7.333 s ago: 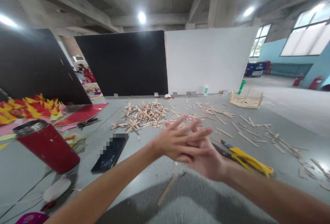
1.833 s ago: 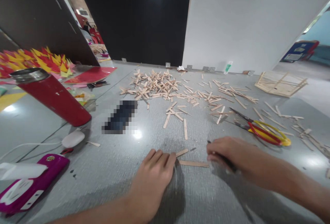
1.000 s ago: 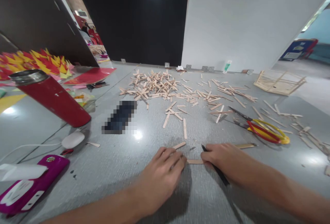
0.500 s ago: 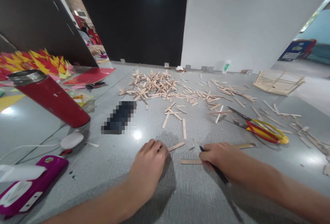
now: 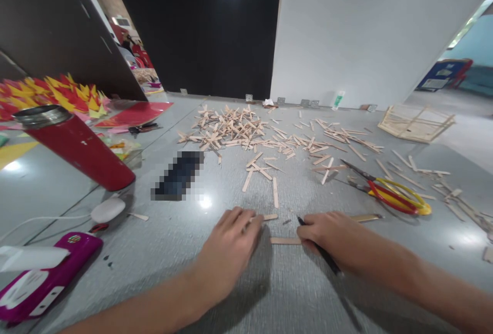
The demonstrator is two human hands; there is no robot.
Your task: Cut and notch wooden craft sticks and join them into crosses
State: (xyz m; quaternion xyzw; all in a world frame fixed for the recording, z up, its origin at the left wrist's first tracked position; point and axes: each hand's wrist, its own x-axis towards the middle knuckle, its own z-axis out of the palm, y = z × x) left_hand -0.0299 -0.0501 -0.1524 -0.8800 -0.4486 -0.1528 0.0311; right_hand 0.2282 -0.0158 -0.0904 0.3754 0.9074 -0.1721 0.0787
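1. Pen (image 5: 319,246) sits in the right hand (image 5: 327,234), fingers wrapped round its black barrel in a writing grip, tip forward and just beyond the flat stick (image 5: 285,240), so a mark could go on the wood.
2. Right-hand fingers also press that flat stick's right end against the table (image 5: 173,252), likely to stop it sliding.
3. Left of the flat stick, the left hand (image 5: 231,244) lies palm down, fingers loosely curled onto a second stick (image 5: 267,217), grasping nothing firmly.
4. Beyond the flat stick lies the stick pile (image 5: 231,129); to its right, the scissors (image 5: 393,193); far left, the red flask (image 5: 73,144).
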